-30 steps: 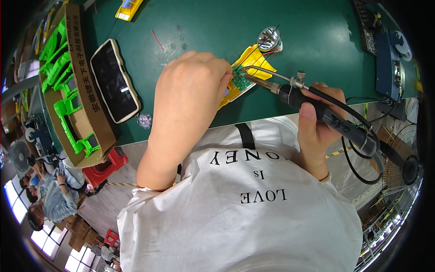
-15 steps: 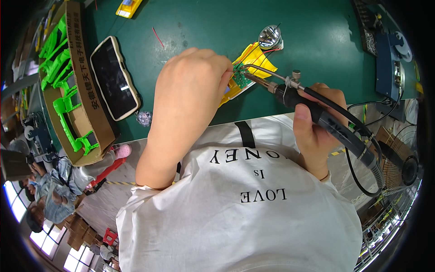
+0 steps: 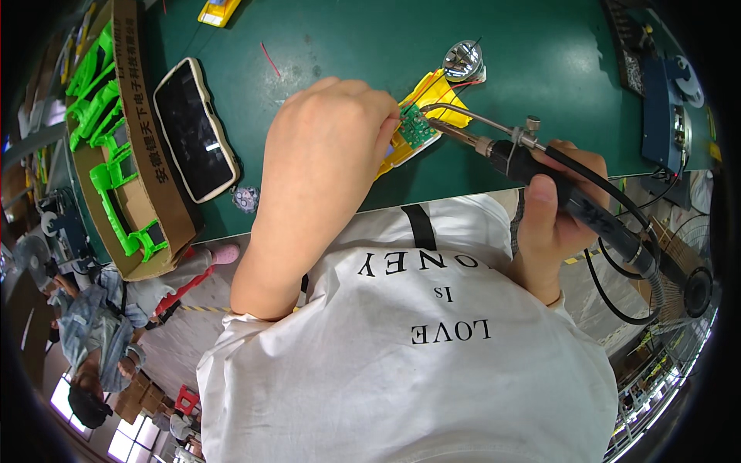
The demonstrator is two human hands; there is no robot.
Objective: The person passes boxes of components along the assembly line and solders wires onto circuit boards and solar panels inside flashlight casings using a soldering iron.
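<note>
The soldering iron [image 3: 575, 199], gripped in the right hand [image 3: 551, 222], has been shifted slightly right at the circuit board [image 3: 419, 133], its long axis pointed far-left; the left hand [image 3: 330, 127] appears pinched closed, its hold hidden.

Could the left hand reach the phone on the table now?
Probably yes. The phone lies left of the left hand, and nothing seems to stand between them. However, the hand is at the circuit board and must probably leave it.
</note>
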